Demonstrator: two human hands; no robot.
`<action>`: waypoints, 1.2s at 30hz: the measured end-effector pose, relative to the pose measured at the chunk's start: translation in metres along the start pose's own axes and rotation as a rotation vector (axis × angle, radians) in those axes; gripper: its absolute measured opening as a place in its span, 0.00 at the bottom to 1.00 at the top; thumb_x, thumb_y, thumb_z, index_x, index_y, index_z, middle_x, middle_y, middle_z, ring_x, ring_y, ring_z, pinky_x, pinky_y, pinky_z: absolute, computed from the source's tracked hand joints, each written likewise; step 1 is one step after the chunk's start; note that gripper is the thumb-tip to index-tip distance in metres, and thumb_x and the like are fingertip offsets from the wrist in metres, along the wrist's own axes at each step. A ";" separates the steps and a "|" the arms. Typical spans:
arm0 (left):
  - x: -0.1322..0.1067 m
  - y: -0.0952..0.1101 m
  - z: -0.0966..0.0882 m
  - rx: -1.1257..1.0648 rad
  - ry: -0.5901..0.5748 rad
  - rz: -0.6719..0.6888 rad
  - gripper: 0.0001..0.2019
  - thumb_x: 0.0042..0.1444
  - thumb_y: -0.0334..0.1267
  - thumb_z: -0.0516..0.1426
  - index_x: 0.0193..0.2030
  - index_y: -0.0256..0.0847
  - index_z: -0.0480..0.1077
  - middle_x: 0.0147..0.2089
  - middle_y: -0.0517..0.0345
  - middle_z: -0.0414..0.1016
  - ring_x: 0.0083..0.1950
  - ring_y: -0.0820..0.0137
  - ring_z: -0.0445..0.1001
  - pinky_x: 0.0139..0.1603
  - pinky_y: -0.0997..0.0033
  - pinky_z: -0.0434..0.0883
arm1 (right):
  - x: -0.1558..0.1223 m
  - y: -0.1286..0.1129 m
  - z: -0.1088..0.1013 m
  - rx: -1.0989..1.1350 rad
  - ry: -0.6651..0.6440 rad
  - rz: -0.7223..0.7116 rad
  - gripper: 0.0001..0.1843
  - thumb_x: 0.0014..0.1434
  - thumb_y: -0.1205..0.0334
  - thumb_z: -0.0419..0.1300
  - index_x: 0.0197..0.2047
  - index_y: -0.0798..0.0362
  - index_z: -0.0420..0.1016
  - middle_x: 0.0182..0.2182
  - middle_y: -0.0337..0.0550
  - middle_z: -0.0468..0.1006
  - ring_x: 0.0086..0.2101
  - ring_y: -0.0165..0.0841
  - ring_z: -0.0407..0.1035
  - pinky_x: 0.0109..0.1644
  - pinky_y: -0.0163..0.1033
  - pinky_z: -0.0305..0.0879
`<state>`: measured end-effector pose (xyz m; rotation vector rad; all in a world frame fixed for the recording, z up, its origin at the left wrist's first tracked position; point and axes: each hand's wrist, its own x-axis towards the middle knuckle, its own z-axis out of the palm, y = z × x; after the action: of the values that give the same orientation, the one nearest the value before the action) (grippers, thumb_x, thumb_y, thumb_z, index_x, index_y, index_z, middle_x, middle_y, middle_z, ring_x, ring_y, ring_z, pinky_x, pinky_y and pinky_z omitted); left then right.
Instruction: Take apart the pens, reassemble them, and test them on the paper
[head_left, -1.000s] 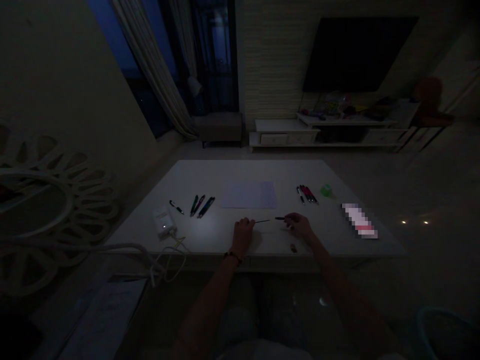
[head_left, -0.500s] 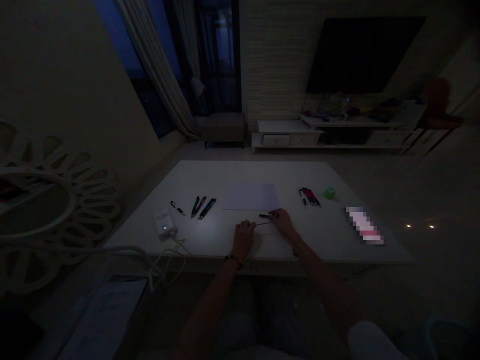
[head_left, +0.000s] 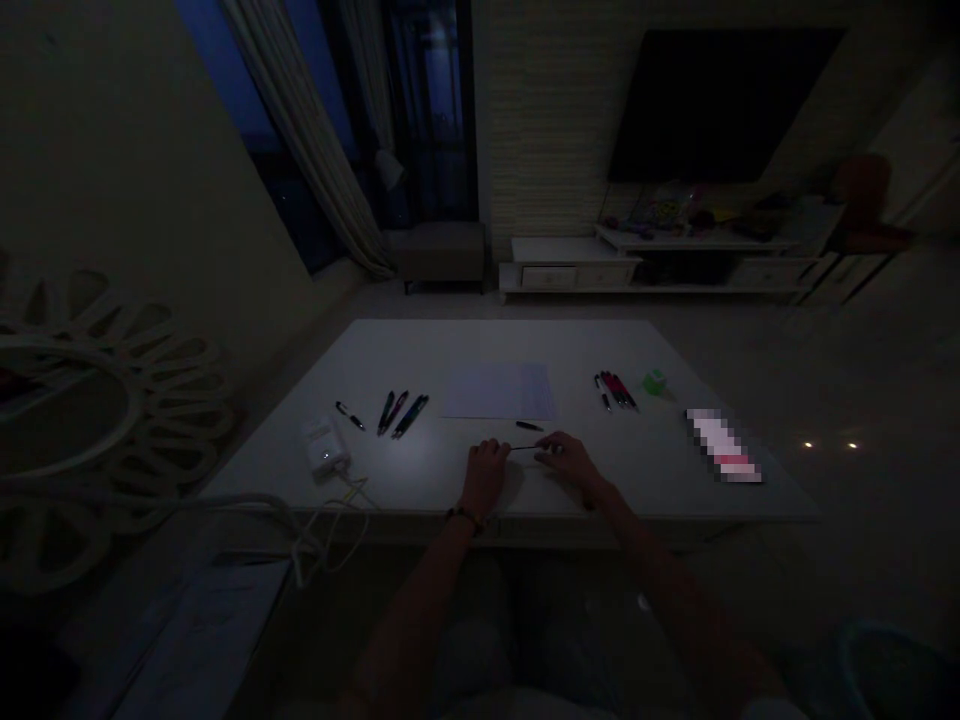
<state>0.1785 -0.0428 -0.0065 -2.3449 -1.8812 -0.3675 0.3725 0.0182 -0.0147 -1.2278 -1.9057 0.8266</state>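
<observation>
The room is very dark. My left hand (head_left: pixel 485 474) rests on the white table (head_left: pixel 420 350), fingers closed around one end of a thin dark rod, perhaps a pen refill (head_left: pixel 523 447). My right hand (head_left: pixel 571 460) pinches the rod's other end, just to the right. A short dark pen piece (head_left: pixel 529 426) lies on the table just beyond the two hands. A sheet of paper (head_left: pixel 499 390) lies further back, in the middle.
Several pens (head_left: pixel 397 412) lie at the left and more pens (head_left: pixel 615 390) at the right beside a small green object (head_left: pixel 654 381). A white charger with a lit dot (head_left: pixel 324 447) and cable sits at the left edge. A TV stand (head_left: pixel 652 262) is beyond.
My right hand carried the dark pen piece leftward, set it down near the paper, then drew back to the rod's free end. My left hand stayed put.
</observation>
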 end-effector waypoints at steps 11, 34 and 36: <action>0.000 -0.002 0.003 -0.005 0.018 -0.007 0.10 0.59 0.29 0.48 0.46 0.42 0.64 0.43 0.53 0.65 0.44 0.65 0.63 0.44 0.63 0.59 | 0.001 0.025 -0.017 -0.176 0.212 0.069 0.11 0.50 0.55 0.59 0.32 0.53 0.78 0.32 0.45 0.72 0.34 0.34 0.65 0.41 0.39 0.61; 0.001 -0.004 0.015 -0.069 0.098 0.019 0.11 0.61 0.32 0.47 0.50 0.41 0.63 0.44 0.53 0.69 0.46 0.66 0.65 0.46 0.63 0.59 | -0.022 0.029 -0.010 -0.183 0.202 -0.029 0.10 0.54 0.57 0.57 0.31 0.52 0.77 0.31 0.45 0.73 0.36 0.35 0.66 0.42 0.40 0.61; 0.002 -0.004 0.018 -0.091 0.124 0.005 0.11 0.62 0.33 0.47 0.49 0.40 0.63 0.43 0.53 0.70 0.45 0.66 0.66 0.46 0.63 0.59 | -0.018 0.031 -0.013 -0.213 0.231 0.001 0.11 0.54 0.56 0.57 0.31 0.52 0.77 0.32 0.45 0.73 0.36 0.36 0.66 0.43 0.40 0.61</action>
<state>0.1770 -0.0358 -0.0239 -2.3235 -1.8383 -0.5948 0.4037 0.0137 -0.0364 -1.3868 -1.8375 0.4672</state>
